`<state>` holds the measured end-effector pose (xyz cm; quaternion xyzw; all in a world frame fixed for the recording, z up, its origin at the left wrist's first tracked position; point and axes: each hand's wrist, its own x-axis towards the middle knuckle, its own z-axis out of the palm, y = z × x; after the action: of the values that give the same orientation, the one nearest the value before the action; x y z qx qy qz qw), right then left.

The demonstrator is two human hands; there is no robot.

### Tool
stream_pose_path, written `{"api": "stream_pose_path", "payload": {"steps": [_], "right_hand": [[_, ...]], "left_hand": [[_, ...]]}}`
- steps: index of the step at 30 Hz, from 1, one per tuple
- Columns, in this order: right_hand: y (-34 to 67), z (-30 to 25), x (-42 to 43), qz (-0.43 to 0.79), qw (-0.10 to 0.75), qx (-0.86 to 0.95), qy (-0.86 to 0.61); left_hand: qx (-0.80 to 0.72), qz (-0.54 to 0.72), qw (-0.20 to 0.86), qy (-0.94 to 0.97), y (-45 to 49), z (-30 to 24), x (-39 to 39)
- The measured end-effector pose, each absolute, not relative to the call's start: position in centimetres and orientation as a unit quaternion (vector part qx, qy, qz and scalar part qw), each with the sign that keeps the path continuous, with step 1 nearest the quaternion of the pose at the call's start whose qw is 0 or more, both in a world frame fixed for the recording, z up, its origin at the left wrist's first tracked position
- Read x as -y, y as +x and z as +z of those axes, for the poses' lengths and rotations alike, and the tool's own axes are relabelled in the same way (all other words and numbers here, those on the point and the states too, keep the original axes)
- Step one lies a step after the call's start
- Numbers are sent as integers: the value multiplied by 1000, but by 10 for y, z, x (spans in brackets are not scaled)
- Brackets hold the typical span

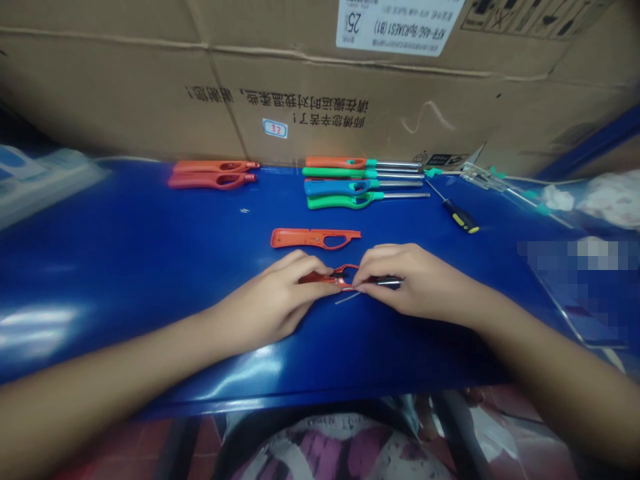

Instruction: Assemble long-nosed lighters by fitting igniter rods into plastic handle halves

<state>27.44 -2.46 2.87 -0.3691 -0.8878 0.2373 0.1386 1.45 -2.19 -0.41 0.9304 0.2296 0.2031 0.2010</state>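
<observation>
An orange lighter shell half [351,268] lies between my two hands, with small dark and metal parts in it. My left hand [293,287] is closed round its left end, thumb and forefinger pinching near a black part. My right hand [400,277] has its fingertips pinched together at the front of the shell; whether they grip the shell or a tiny part in it is hidden. A short shiny metal tube [389,283] shows under the right palm. Just below the fingers a thin pale wire or tube [347,298] rests on the table. Beyond them lies a second orange shell half [315,238].
Several lighters with metal barrels [365,181] lie in a row at the back. Orange handles without barrels [214,175] lie left of them. A screwdriver [460,215] and loose metal tubes [520,193] are to the right. A cardboard box [150,87] walls the blue table's [125,267] far edge.
</observation>
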Motion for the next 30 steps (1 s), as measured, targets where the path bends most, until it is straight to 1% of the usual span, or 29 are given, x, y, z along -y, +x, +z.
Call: {"api": "stream_pose_path", "payload": {"steps": [9,19,30], "right_hand": [[277,33,26,226,112,888,-383],[284,35,24,205,107,895,-381],[281,34,26,211,134,894,-372]], "left_hand": [[-234,196,206,930,15,-2,23],[-233,228,233,916,15,-4,23],[-237,248,235,909,16,-4,24]]}}
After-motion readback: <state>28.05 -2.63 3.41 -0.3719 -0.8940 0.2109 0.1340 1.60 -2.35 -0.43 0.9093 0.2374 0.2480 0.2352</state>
